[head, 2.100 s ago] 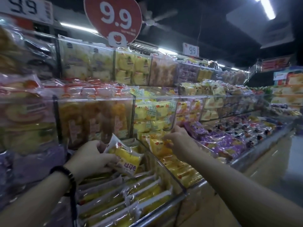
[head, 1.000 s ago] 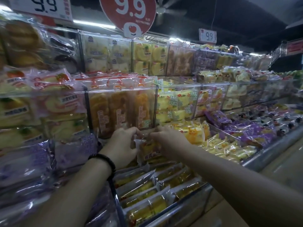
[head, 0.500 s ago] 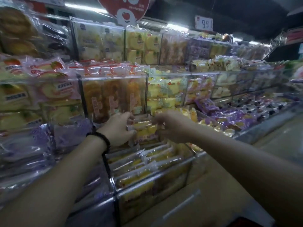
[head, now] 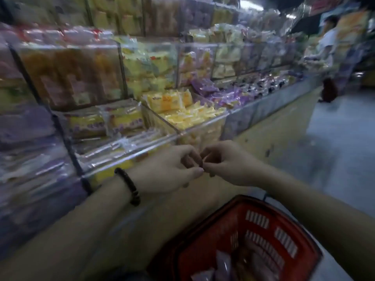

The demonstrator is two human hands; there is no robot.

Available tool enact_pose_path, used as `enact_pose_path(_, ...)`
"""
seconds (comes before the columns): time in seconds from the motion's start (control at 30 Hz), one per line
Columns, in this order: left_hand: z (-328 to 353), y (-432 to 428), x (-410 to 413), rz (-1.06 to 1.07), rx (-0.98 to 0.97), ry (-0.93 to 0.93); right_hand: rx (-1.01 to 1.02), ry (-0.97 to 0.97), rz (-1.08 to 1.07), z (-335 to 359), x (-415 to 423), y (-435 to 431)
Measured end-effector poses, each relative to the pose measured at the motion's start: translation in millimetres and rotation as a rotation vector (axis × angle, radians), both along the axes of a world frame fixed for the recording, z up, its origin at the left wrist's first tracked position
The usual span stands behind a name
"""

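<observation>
Left hand [head: 168,169]: fingers curled in close, thumb tip meeting the right hand's fingertips; a dark bracelet [head: 127,186] sits on the wrist.
Right hand [head: 229,165]: fingers also curled in narrow. No packet shows in either hand, and it cannot be told whether something small is pinched between them (the frame is blurred).
Snack packets [head: 123,120]: lying in the near clear bin [head: 129,157] on the left, two yellow ones propped at the back above flat rows.
Position: both hands sit just in front of the bin's front wall, apart from the packets and above the red basket [head: 284,216].
Step in hand: judged to be a pause between handling packets, with nothing being carried.
Next move: likely a reach over the front wall to grip one packet by its edge.
Basket: near right, with wrapped goods [head: 221,264] already inside.
Surroundings: loose yellow packets [head: 190,114] in the next bin to the right, purple packets [head: 223,98] farther along, and a person [head: 326,47] standing far right.
Obstructions: the front wall and the clear divider [head: 162,120] between bins limit the approach.
</observation>
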State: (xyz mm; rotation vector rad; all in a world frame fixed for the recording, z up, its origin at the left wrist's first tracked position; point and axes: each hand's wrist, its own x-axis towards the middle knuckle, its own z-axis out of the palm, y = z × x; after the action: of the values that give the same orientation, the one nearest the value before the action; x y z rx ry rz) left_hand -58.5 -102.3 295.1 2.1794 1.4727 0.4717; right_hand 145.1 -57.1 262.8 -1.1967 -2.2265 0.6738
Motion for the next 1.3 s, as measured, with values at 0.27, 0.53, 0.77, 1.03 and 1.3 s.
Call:
enact_pose_path(0.27,-190.4,40.5,54.9,-0.081,-0.400,0.293,-0.358,-0.249,-0.158,-164.5,73.9,-8.1)
enact_pose_path(0.53,-301.0,77.8,61.8,-0.161,-0.551,0.484,-0.713,-0.449,-0.288,-307.7,110.9,16.0)
enact_pose_path(0.77,-337.1,81.0,82.6,-0.266,-0.498,0.559,-0.776,-0.876,-0.102,-390.9,99.9,21.6)
enact_pose_path(1.03,-343.2,77.2,78.1,-0.315,-0.537,0.568,-0.863,-1.128,0.068,-444.6,87.9,16.7)
enact_pose_path(1.3,-341.7,77.6,78.1,-0.311,-0.588,0.576,-0.862,-1.137,0.094,-442.8,90.3,20.9)
